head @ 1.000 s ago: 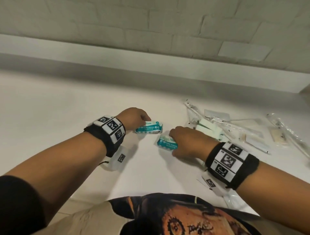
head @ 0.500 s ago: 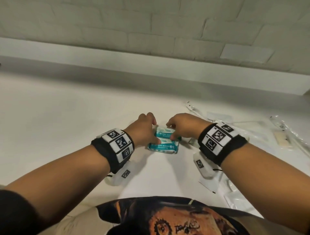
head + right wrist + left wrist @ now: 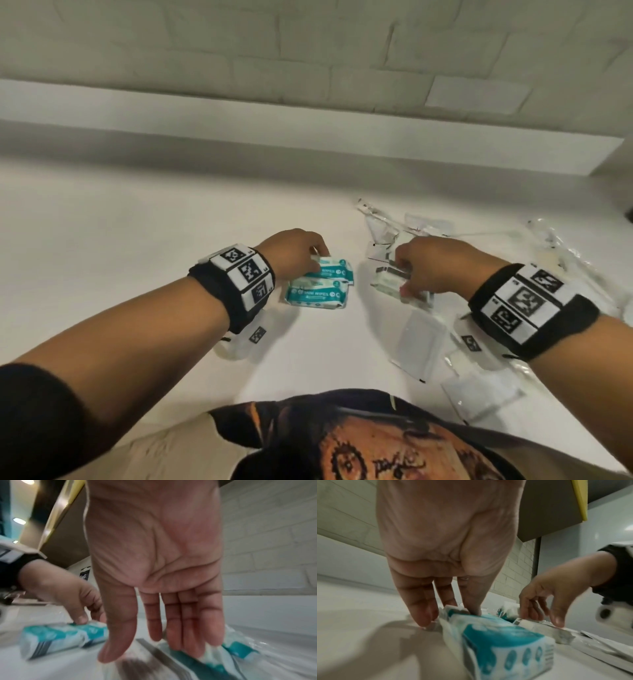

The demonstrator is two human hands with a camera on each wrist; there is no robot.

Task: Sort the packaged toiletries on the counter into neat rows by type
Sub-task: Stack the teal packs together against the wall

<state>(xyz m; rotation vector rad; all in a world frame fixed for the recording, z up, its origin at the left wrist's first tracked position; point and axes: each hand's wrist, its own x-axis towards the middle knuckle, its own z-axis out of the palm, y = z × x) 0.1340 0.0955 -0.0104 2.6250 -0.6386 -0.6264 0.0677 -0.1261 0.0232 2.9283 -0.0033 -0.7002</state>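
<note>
Two teal mini-wipes packs lie side by side on the white counter [image 3: 137,240], the near pack [image 3: 317,294] in front of the far pack [image 3: 335,269]. My left hand [image 3: 313,257] pinches the far pack's left end, thumb on top and fingers behind the flap, as the left wrist view shows. My right hand [image 3: 406,277] hovers to the right over a third wipes pack [image 3: 387,279] that lies pale side up. Its straight fingers [image 3: 188,628] touch that pack's wrapper, and the thumb hangs free.
Flat clear sachets [image 3: 419,339] lie under my right wrist, with another sachet [image 3: 479,390] by the counter's front edge. Long clear packets [image 3: 561,253] are scattered at the back right. A low white upstand [image 3: 308,137] and a tiled wall close the back.
My right hand has let go of the paired wipes packs and moved right onto a third pack. My left hand stays at the far pack. The two packs now lie together.
</note>
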